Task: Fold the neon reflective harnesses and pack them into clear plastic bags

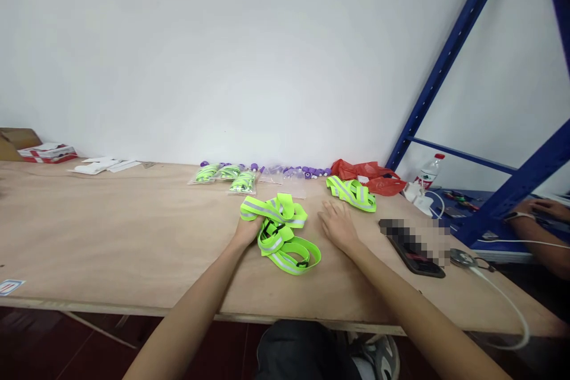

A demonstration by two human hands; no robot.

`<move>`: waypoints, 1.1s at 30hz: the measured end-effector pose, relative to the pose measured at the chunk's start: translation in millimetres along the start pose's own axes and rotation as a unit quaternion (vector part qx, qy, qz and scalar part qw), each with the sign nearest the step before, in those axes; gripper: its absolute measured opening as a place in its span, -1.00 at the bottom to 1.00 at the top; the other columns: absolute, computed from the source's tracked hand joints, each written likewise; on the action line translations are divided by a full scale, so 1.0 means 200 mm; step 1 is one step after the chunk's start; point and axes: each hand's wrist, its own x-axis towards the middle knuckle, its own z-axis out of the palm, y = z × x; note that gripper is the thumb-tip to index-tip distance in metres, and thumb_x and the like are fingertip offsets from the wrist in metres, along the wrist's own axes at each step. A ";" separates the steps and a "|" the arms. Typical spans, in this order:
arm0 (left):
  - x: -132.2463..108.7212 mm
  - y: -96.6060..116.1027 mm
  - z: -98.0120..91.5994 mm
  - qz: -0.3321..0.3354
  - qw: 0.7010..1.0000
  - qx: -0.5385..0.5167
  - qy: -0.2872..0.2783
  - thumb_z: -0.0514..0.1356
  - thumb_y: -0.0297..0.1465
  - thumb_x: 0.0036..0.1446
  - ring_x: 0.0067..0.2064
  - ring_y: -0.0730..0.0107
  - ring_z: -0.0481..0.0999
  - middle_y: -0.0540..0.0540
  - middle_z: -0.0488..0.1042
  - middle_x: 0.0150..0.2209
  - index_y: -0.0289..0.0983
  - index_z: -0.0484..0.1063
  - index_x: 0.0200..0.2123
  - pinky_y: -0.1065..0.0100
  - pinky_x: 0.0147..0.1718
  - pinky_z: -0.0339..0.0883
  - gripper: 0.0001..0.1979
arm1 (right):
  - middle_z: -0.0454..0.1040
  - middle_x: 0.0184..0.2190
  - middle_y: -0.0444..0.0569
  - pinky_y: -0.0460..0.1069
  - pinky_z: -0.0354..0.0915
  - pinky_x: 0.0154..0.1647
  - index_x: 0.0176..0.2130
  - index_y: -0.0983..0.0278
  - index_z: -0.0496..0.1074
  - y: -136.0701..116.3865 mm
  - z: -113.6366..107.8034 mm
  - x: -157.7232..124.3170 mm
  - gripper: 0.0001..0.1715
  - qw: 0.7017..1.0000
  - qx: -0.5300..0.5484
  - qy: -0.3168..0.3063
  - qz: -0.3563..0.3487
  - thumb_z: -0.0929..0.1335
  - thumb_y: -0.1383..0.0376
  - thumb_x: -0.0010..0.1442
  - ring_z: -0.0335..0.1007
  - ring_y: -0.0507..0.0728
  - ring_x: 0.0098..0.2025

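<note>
A neon yellow-green reflective strap harness (285, 246) with silver stripes and black buckles lies in a loose heap on the wooden table. My left hand (248, 230) grips its left side, and the fingers are partly hidden under the strap. To the right of the heap, my right hand (338, 225) rests palm down on the tabletop with its fingers stretched out and holds nothing. Just beyond it is a second folded reflective strap harness (351, 193). Farther back are clear bags of packed green straps, one of them a bag (243, 183) nearest the heap.
Small purple items (307, 172) and flat clear bags (291, 185) lie along the wall. At right are a red plastic bag (374, 177), a phone (416, 255), a cable, a bottle (430, 171) and a blue metal frame (445, 65). Another person's arm (541, 243) shows beyond.
</note>
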 end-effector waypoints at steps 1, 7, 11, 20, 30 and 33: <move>-0.01 0.01 0.00 -0.010 1.000 -0.002 -0.003 0.32 -0.13 -0.01 0.01 0.02 0.52 -0.19 0.60 -0.09 -0.25 0.53 -0.27 0.11 0.03 0.36 -0.66 | 0.41 0.18 0.15 0.36 -0.04 0.30 -0.06 0.23 0.52 -0.07 0.01 -0.01 -0.64 0.998 0.069 0.003 0.002 0.22 0.36 0.25 0.25 0.33 0.23; -0.04 0.05 0.01 -0.051 0.993 -0.055 -0.091 0.31 -0.06 0.03 0.12 -0.06 0.46 -0.23 0.55 0.04 -0.26 0.55 -0.12 0.04 0.09 0.34 -0.54 | 0.60 -0.24 0.00 0.07 0.41 -0.19 -0.14 0.27 0.50 -0.40 0.07 0.02 -0.57 0.825 0.554 -0.018 0.110 0.32 0.01 0.22 0.50 0.23 -0.19; -0.03 0.04 0.03 -0.057 0.989 -0.090 -0.100 0.35 -0.06 -0.02 0.13 -0.07 0.46 -0.23 0.51 0.09 -0.25 0.53 -0.05 -0.03 0.15 0.27 -0.47 | 0.59 -0.17 0.02 0.12 0.42 -0.11 -0.07 0.28 0.46 -0.48 0.05 0.06 -0.42 0.748 0.655 -0.059 0.091 0.46 -0.03 0.04 0.51 0.24 -0.14; 0.05 0.02 0.21 -0.108 0.980 -0.135 -0.099 0.39 -0.18 -0.06 -0.10 0.07 0.59 -0.15 0.62 -0.13 -0.24 0.55 -0.20 0.15 -0.12 0.47 -0.64 | 0.56 -0.05 0.03 0.19 0.37 0.06 -0.04 0.23 0.47 -0.46 -0.03 0.08 -0.42 0.650 0.742 0.026 0.164 0.52 0.07 -0.03 0.48 0.28 -0.01; 0.10 -0.01 0.17 -0.137 0.956 -0.247 -0.077 0.33 -0.16 0.04 -0.39 0.19 0.62 -0.13 0.60 -0.44 -0.32 0.48 -0.23 0.22 -0.32 0.50 -0.64 | 0.57 -0.02 -0.03 0.14 0.31 0.13 -0.04 0.20 0.49 -0.33 -0.04 0.08 -0.39 0.590 0.788 0.018 0.175 0.53 0.02 -0.06 0.45 0.30 0.07; 0.12 0.03 0.13 -0.118 0.952 -0.276 -0.055 0.34 -0.22 0.08 -0.44 0.27 0.62 -0.09 0.59 -0.47 -0.31 0.46 -0.23 0.30 -0.38 0.49 -0.71 | 0.57 -0.01 -0.01 0.12 0.33 0.11 -0.03 0.21 0.48 -0.30 -0.06 0.08 -0.32 0.581 0.795 -0.009 0.172 0.44 -0.15 0.01 0.47 0.28 0.05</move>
